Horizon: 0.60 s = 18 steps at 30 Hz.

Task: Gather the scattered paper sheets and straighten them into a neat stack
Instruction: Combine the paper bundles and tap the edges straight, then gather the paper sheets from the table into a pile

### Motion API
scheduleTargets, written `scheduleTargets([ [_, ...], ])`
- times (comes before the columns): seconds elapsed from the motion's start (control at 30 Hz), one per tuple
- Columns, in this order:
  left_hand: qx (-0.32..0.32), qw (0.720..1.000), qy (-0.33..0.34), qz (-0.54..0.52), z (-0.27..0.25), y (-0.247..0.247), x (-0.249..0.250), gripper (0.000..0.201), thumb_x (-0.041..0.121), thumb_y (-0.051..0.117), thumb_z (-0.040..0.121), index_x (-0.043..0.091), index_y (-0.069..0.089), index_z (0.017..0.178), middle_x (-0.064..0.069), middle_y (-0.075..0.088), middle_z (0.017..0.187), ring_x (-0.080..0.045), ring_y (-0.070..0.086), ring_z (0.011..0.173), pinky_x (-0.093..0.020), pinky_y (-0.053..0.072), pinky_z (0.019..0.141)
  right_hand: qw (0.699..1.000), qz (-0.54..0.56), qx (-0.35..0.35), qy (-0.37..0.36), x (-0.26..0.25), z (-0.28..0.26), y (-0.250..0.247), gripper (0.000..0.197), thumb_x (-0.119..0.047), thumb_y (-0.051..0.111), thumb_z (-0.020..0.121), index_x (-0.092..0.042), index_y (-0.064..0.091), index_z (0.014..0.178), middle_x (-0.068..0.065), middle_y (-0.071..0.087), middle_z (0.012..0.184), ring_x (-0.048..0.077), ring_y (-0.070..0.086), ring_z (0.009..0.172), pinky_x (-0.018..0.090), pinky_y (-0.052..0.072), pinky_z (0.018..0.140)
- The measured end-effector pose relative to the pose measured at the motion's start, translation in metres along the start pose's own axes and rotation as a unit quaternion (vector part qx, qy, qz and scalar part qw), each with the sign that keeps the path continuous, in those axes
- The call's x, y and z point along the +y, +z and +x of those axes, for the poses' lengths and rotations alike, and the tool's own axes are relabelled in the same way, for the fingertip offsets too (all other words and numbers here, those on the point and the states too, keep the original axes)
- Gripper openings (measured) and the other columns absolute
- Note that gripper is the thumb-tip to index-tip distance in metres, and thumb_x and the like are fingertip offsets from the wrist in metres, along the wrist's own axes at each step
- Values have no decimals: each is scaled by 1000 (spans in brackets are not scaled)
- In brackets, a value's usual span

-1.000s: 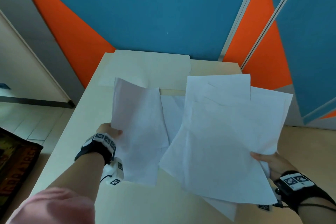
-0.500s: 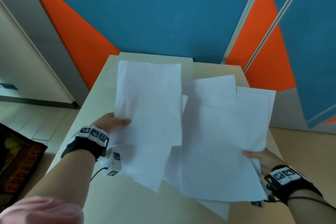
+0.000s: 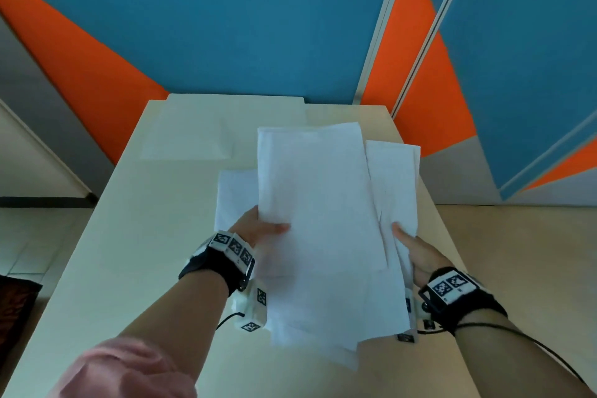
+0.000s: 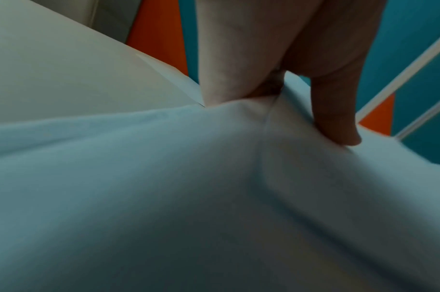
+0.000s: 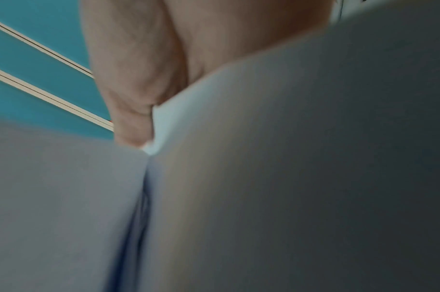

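Several white paper sheets (image 3: 318, 203) overlap in a loose bundle held above the pale table (image 3: 135, 252). My left hand (image 3: 258, 229) grips the bundle's left edge, thumb on top of the upper sheet. My right hand (image 3: 408, 241) grips the right edge, thumb on top, with offset sheets (image 3: 395, 178) sticking out behind it. In the left wrist view the thumb (image 4: 336, 118) presses into the paper (image 4: 164, 187). The right wrist view shows my thumb (image 5: 132, 118) pinching the sheets (image 5: 264, 177). One sheet (image 3: 235, 194) pokes out at the left under the top one.
A flat white sheet or folder (image 3: 210, 126) lies at the table's far left. A blue and orange partition wall (image 3: 226, 26) stands right behind the table. Floor lies beyond the table's left (image 3: 32, 236) and right (image 3: 517, 252) edges.
My two hands have come together: the left hand's sheets have slid right over the right hand's sheets, and the two separate fans now overlap as one bundle.
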State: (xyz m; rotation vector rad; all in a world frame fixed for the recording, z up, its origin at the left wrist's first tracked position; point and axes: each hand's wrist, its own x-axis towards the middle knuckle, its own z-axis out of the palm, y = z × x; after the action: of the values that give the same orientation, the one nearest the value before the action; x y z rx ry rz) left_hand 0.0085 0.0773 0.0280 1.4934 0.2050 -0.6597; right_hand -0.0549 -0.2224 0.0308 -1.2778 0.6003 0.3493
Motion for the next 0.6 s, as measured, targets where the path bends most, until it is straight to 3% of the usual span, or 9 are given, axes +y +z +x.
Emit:
scheduleTargets([
  [0.07, 10, 1000, 1, 2, 2, 8, 0, 53, 7, 86, 51, 17, 61, 97, -7, 68, 100, -29, 64, 97, -46, 52, 90, 1000, -17, 1, 12, -4, -3, -5, 58, -48, 68, 75, -20, 51, 123, 3, 63, 117, 20, 55, 114, 39, 35, 108],
  [0.1, 16, 1000, 5, 6, 6, 13, -1, 46, 0, 83, 58, 17, 61, 94, -7, 68, 99, -30, 64, 97, -47, 51, 91, 999, -36, -15, 5, -4, -4, -7, 67, -43, 77, 68, -13, 54, 123, 7, 66, 114, 23, 58, 112, 42, 38, 106],
  [0.17, 29, 999, 13, 12, 10, 22, -2, 39, -5, 78, 65, 18, 61, 92, -7, 68, 97, -31, 63, 98, -42, 53, 83, 996, -87, -25, -5, -3, -4, -10, 98, -35, 95, 30, -4, 61, 116, 14, 69, 111, 28, 65, 103, 44, 48, 96],
  [0.23, 34, 999, 19, 12, 12, 28, 0, 42, -1, 81, 63, 17, 59, 93, -4, 67, 96, -30, 63, 100, -37, 53, 78, 995, -95, -15, -17, 1, 0, -16, 102, -27, 95, 15, -2, 64, 109, 12, 72, 101, 26, 68, 93, 39, 55, 83],
  [0.3, 34, 999, 18, 31, 15, 31, 2, 64, 14, 88, 46, 16, 56, 102, -5, 66, 104, -30, 61, 106, -41, 52, 87, 996, -85, -4, -24, 3, 0, -22, 97, -22, 94, 20, 1, 63, 109, 9, 74, 91, 24, 69, 86, 34, 59, 72],
  [0.4, 45, 995, 28, 85, 17, 35, 9, 102, 50, 87, 28, 15, 50, 115, -3, 61, 117, -27, 58, 115, -44, 47, 99, 998, -54, -2, -37, 5, 1, -35, 104, -30, 95, 11, -6, 63, 107, 11, 73, 100, 28, 68, 93, 40, 56, 78],
  [0.47, 54, 991, 5, 121, 18, 41, 14, 109, 69, 76, 48, 11, 42, 133, -7, 52, 136, -29, 51, 125, -42, 42, 103, 998, -44, -6, -37, 3, -2, -41, 100, -29, 96, 15, -10, 62, 108, 11, 72, 105, 30, 67, 97, 41, 56, 80],
  [0.53, 67, 990, -27, 123, 20, 42, 20, 81, 67, 47, 80, 12, 37, 140, -8, 46, 142, -29, 48, 126, -40, 40, 100, 999, -37, -4, -33, -1, -5, -48, 86, -19, 93, 34, -9, 60, 113, 13, 70, 107, 32, 66, 98, 42, 56, 80],
  [0.6, 107, 988, -40, 99, 23, 34, 21, 66, 61, 36, 89, 13, 44, 134, -7, 54, 133, -27, 56, 113, -41, 42, 94, 999, -26, 1, -38, -2, -9, -55, 76, -13, 87, 45, -8, 59, 116, 16, 69, 108, 34, 64, 99, 46, 53, 84],
])
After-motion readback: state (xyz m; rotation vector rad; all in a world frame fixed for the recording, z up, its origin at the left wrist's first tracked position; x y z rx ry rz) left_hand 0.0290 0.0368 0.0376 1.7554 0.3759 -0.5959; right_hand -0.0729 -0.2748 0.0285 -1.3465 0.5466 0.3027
